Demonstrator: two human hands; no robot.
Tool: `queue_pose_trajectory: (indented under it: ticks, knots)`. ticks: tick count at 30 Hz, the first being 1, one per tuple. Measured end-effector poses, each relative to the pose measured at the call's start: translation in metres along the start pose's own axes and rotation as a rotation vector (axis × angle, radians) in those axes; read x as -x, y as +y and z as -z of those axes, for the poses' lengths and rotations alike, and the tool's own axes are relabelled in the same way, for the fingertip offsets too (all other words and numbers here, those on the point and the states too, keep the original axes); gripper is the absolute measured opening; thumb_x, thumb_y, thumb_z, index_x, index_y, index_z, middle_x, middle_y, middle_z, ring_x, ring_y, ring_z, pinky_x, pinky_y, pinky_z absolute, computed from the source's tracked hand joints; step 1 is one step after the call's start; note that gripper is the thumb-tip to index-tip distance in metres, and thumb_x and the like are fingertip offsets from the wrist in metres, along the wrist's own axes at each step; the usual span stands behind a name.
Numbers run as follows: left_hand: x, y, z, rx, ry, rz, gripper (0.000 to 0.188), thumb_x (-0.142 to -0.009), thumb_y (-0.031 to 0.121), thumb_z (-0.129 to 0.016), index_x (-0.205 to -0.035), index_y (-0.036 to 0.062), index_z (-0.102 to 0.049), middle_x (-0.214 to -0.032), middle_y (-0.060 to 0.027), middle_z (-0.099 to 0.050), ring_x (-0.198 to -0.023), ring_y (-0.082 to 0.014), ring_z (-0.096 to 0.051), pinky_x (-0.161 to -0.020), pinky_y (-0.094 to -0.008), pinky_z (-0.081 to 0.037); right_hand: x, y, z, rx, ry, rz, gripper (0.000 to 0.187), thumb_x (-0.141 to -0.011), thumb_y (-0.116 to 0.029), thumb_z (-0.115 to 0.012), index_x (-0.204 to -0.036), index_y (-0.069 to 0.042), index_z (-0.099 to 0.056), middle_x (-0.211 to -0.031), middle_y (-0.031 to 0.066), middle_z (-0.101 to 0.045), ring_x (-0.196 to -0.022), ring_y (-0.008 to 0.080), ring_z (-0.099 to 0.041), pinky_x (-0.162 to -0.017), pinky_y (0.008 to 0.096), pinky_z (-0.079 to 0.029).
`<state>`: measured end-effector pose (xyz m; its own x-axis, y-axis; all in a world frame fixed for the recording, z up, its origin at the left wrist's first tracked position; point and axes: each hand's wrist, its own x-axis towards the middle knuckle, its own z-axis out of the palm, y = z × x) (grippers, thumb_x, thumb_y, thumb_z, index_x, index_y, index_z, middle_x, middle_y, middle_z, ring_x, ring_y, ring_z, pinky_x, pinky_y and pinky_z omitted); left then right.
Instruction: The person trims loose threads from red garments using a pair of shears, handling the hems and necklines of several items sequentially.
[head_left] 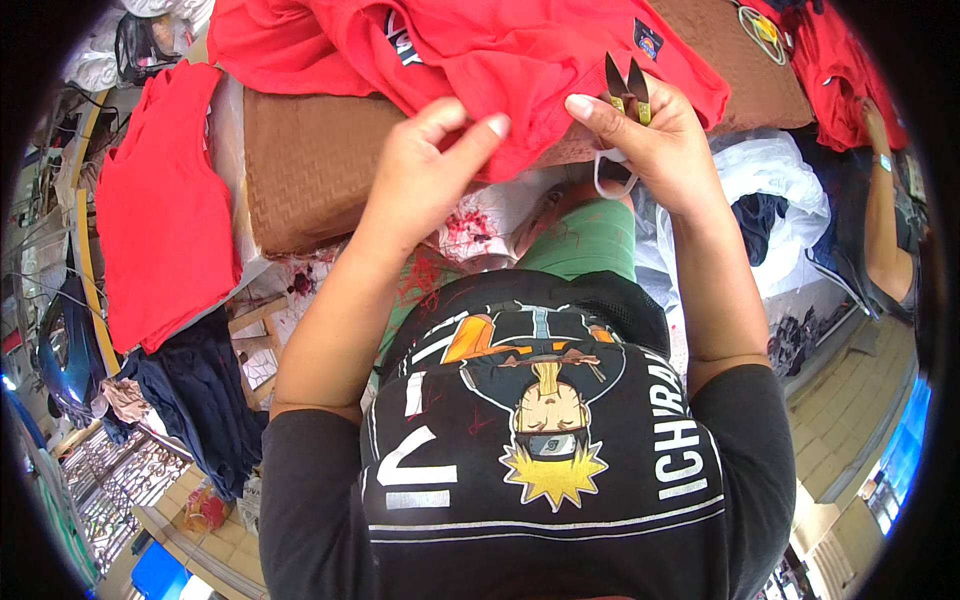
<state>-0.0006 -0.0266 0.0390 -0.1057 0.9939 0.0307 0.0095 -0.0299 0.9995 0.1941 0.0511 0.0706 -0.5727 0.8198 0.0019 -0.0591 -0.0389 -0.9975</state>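
Note:
A red shirt [520,60] with a dark label patch lies bunched across the brown padded surface [310,170] before me. At its near edge my left hand [425,165] is closed, the shirt's cloth between its bent thumb and fingers; some fingertips are hidden. Thread snips [628,92] with dark pointed blades and yellowish sides sit in my right hand [665,140], blades pointing away from me. A white loop [612,178] hangs below that hand. My right thumb lies over the shirt's edge; whether it pinches the cloth I cannot tell.
Another red garment [165,200] drapes at the left, above dark cloth [200,400]. At the right, a white plastic bag [780,190] holds dark fabric. A co-worker's arm [885,220] reaches toward red cloth [840,80] at the far right. Red thread scraps [470,230] lie below.

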Motion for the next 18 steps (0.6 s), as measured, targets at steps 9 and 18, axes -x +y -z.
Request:
queue_pose_trajectory:
  ticks: [9, 18]
  knots:
    - [-0.010, 0.012, 0.018, 0.046, 0.280, -0.238, 0.027, -0.090, 0.017, -0.063, -0.109, -0.0011, -0.058, -0.105, -0.0065, -0.062, -0.090, -0.0080, -0.058, -0.082, -0.0235, -0.046, -0.014, 0.024, -0.005, -0.230, 0.078, -0.103, 0.021, -0.080, -0.025, -0.075, -0.081, -0.008, -0.063, -0.065, -0.0052, -0.056, -0.053, 0.0042, -0.053, -0.040, 0.0185, -0.040]
    - [0.004, 0.045, 0.004, -1.039, 0.053, -0.641, 0.046, -0.063, 0.018, -0.082, -0.104, 0.0069, -0.067, -0.108, -0.0072, -0.058, -0.095, -0.0219, -0.059, -0.082, -0.0332, -0.049, -0.014, 0.013, -0.017, -0.161, 0.134, -0.109, 0.020, -0.083, -0.019, -0.072, -0.070, -0.010, -0.060, -0.055, -0.0063, -0.050, -0.043, 0.0010, -0.039, -0.039, 0.0184, -0.025]
